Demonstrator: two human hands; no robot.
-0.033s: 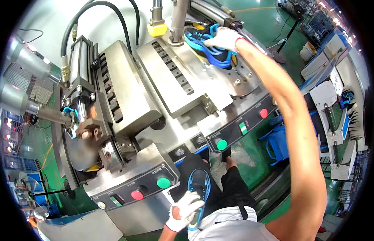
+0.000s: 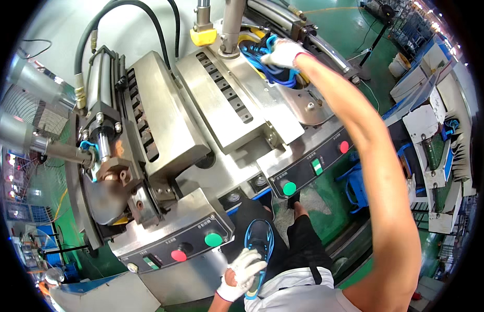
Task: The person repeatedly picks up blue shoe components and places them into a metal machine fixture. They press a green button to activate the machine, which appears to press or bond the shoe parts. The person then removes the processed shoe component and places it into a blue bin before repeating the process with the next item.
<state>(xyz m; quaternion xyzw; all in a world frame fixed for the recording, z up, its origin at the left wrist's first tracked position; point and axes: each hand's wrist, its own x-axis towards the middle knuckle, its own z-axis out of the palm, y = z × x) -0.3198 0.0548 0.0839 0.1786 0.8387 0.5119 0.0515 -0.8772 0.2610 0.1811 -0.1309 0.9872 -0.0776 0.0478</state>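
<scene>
The big steel press machine [image 2: 200, 130] fills most of what I see, two stations side by side, each with a sloped control panel [image 2: 179, 244] carrying a red button and a green button. Off to my right stand racks [image 2: 434, 151] on the green floor. My right arm stretches up and across to the far station, where my gloved right hand [image 2: 283, 52] is closed around a blue and black shoe [image 2: 262, 60] sitting in the yellow-edged cavity under the vertical ram [image 2: 232, 26]; the shoe looks partly seated there, though I cannot tell whether it is fully down. My left hand [image 2: 242, 273], also gloved, is low near my waist with fingers wrapped around the edge of a blue-rimmed shoe sole [image 2: 258, 244], held upright against my body. As I judge it, one shoe is at the press and being handled, the piece in my left hand has not yet gone to any station, and the nearer station [image 2: 112, 177] on my left looks empty.
</scene>
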